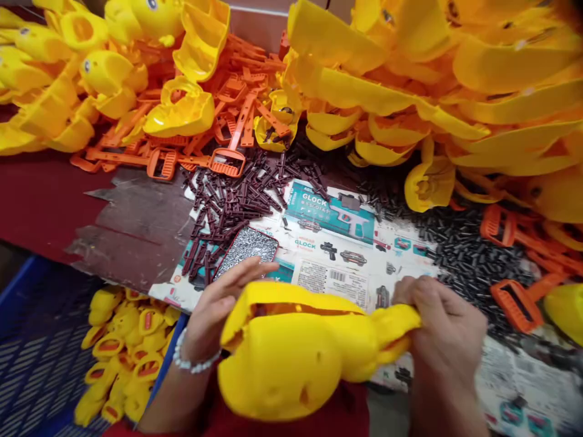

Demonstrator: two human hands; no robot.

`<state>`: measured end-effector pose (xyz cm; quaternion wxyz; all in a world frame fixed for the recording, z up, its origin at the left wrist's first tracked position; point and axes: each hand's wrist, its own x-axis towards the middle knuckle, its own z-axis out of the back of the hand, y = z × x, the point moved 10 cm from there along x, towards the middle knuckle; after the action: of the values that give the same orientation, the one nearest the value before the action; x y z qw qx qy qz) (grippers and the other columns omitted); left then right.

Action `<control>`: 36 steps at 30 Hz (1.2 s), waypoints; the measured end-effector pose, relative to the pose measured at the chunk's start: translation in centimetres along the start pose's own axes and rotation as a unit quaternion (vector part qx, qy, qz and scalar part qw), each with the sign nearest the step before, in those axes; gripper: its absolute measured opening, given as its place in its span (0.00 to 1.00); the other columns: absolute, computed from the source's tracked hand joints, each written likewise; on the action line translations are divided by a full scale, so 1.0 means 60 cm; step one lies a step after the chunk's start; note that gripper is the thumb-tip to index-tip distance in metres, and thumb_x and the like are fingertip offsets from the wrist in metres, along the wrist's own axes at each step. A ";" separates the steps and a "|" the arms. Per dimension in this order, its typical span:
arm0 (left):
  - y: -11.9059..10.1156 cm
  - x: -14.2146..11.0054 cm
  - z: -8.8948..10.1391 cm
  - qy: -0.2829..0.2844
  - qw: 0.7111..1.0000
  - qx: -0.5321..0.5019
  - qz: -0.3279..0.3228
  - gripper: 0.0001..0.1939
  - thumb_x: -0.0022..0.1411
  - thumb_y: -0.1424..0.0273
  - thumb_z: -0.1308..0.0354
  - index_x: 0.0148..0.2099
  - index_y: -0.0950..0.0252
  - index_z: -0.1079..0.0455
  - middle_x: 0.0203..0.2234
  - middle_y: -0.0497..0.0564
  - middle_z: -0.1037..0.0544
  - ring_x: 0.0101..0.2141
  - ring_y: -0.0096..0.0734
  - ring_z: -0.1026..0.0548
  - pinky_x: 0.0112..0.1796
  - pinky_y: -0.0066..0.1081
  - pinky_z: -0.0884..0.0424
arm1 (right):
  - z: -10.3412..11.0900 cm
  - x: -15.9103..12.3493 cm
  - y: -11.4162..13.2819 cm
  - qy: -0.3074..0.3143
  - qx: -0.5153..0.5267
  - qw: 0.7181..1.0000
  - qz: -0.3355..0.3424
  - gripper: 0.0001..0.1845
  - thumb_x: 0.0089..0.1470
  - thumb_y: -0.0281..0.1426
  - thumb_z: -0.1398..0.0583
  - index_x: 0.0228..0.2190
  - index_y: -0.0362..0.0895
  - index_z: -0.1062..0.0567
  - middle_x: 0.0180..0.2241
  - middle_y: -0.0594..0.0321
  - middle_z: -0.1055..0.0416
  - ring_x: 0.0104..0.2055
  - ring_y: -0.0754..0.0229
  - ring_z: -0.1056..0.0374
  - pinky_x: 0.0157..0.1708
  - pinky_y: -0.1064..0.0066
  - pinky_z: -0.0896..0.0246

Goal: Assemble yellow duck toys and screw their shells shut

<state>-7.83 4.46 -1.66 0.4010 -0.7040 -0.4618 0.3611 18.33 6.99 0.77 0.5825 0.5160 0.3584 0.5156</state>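
Note:
Both my hands hold a large yellow plastic duck-shaped toy body (291,352) close in front of me. My left hand (218,303) cups its far left side, fingers stretched along the top edge. My right hand (437,328) is closed around the narrow yellow end on the right. An orange part shows inside the slot along the toy's top. A phone with a glittery case (248,246) lies just beyond my left fingers.
Dark maroon pins (228,206) and small black pieces (460,249) lie scattered on flattened printed cardboard (337,243). Orange plastic parts (228,121) and heaps of yellow shells (432,79) fill the back. A blue crate (40,352) at lower left holds assembled yellow ducks (122,346).

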 end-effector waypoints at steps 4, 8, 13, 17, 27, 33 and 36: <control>-0.007 -0.002 -0.030 0.042 0.991 0.121 0.031 0.45 0.48 0.51 0.36 0.63 0.55 0.52 0.57 0.56 0.39 0.55 0.53 0.37 0.53 0.45 0.38 | 0.055 0.014 0.000 -0.044 -0.229 0.972 -0.018 0.24 0.59 0.44 0.43 0.20 0.40 0.34 0.19 0.64 0.41 0.20 0.63 0.47 0.20 0.73 0.53; 0.018 0.021 -0.051 0.005 0.983 0.165 0.086 0.41 0.49 0.59 0.34 0.59 0.58 0.51 0.48 0.55 0.34 0.46 0.46 0.31 0.44 0.40 0.31 | -0.026 -0.013 0.111 0.020 -0.363 0.906 0.215 0.21 0.63 0.46 0.45 0.36 0.39 0.31 0.39 0.53 0.34 0.42 0.47 0.38 0.44 0.60 0.46; 0.039 0.043 -0.070 0.021 0.989 0.129 0.075 0.35 0.56 0.54 0.42 0.60 0.61 0.50 0.54 0.58 0.38 0.53 0.47 0.37 0.51 0.41 0.37 | -0.165 -0.076 0.141 0.238 -0.332 0.853 0.324 0.27 0.66 0.48 0.50 0.49 0.36 0.38 0.50 0.46 0.42 0.50 0.42 0.42 0.48 0.50 0.48; 0.049 0.045 -0.069 0.036 0.995 0.049 0.078 0.23 0.64 0.57 0.50 0.57 0.59 0.46 0.54 0.55 0.37 0.53 0.42 0.37 0.51 0.37 0.38 | -0.166 -0.073 0.134 0.233 -0.301 0.864 0.330 0.24 0.65 0.46 0.47 0.48 0.36 0.38 0.49 0.48 0.41 0.47 0.44 0.40 0.46 0.53 0.45; 0.030 0.055 -0.062 0.047 0.987 0.152 0.025 0.18 0.65 0.62 0.52 0.54 0.62 0.38 0.54 0.55 0.34 0.53 0.42 0.35 0.55 0.40 0.43 | -0.151 -0.068 0.123 0.232 -0.281 0.880 0.306 0.24 0.63 0.44 0.45 0.49 0.38 0.38 0.49 0.49 0.41 0.49 0.45 0.41 0.46 0.55 0.46; 0.040 0.045 -0.056 0.067 0.988 0.137 0.034 0.23 0.58 0.74 0.51 0.56 0.60 0.38 0.58 0.52 0.37 0.58 0.43 0.42 0.58 0.42 0.48 | -0.159 -0.069 0.117 0.248 -0.294 0.872 0.303 0.24 0.64 0.44 0.46 0.50 0.38 0.39 0.50 0.49 0.42 0.49 0.44 0.41 0.46 0.52 0.46; 0.044 0.042 -0.059 0.096 0.990 0.092 0.043 0.29 0.49 0.80 0.51 0.55 0.59 0.37 0.59 0.50 0.40 0.61 0.42 0.46 0.59 0.41 0.50 | -0.158 -0.068 0.116 0.249 -0.294 0.873 0.300 0.24 0.64 0.45 0.46 0.50 0.37 0.39 0.50 0.49 0.42 0.48 0.44 0.41 0.46 0.53 0.45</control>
<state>-2.96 5.31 -2.90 0.4903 -0.7151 -0.3551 0.3496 6.88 4.75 5.08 0.4161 0.2588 0.1515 0.8584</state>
